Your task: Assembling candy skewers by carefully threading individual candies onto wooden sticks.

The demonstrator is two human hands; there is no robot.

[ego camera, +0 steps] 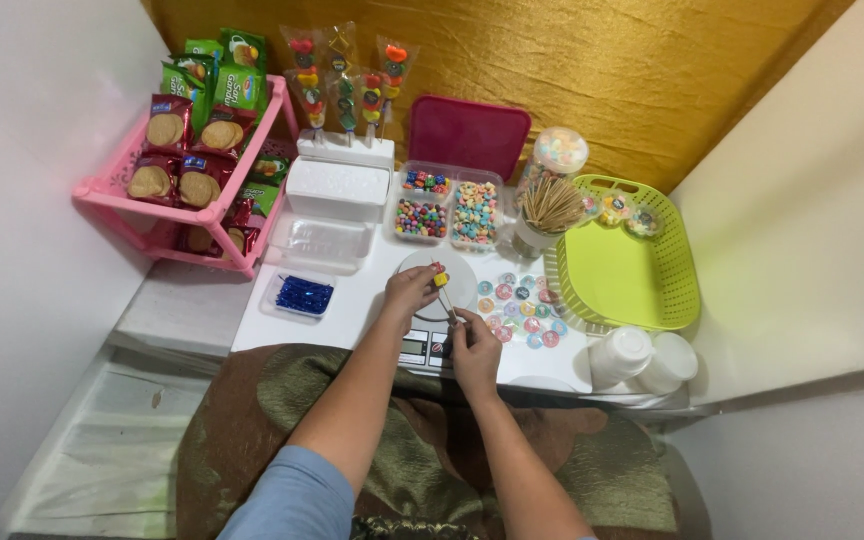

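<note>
The room was a narrow alcove: white walls at left and right of the frame, a gold cloth (552, 70) across the top. A white counter (352, 300) filled the centre, with a brown-green cloth (282, 400) over the person's lap below it.

At upper left stood a pink rack (112, 190) stacked with biscuit packs (197, 140). At right centre lay a green basket (632, 280), with two white cups (642, 360) below it. A white foam block (337, 185) at upper centre carried finished candy skewers (347, 85), upright in clear wrap. Right of it sat clear candy trays (447, 210), a magenta lid (467, 135) behind them and a bundle of sticks (550, 205) beside them. Round stickers (517, 305) lay scattered on the counter, right of a small scale (432, 300). A tray of blue pieces (302, 295) sat at centre left.

The skewer (444, 295) was over the scale, at frame centre. The left hand (410, 290) was closed narrowly around its upper end, at a yellow candy (441, 279). The right hand (474, 345) pinched the lower end of the stick.

Handling judgement: the skewer was very light. The stick appeared thin, stiff and liable to snap under bending; hold it near each end. The candy looked soft and possibly tacky; grip it lightly at the sides, clear of the pointed tip. The counter appeared smooth and hard, so loose sweets could roll.
</note>
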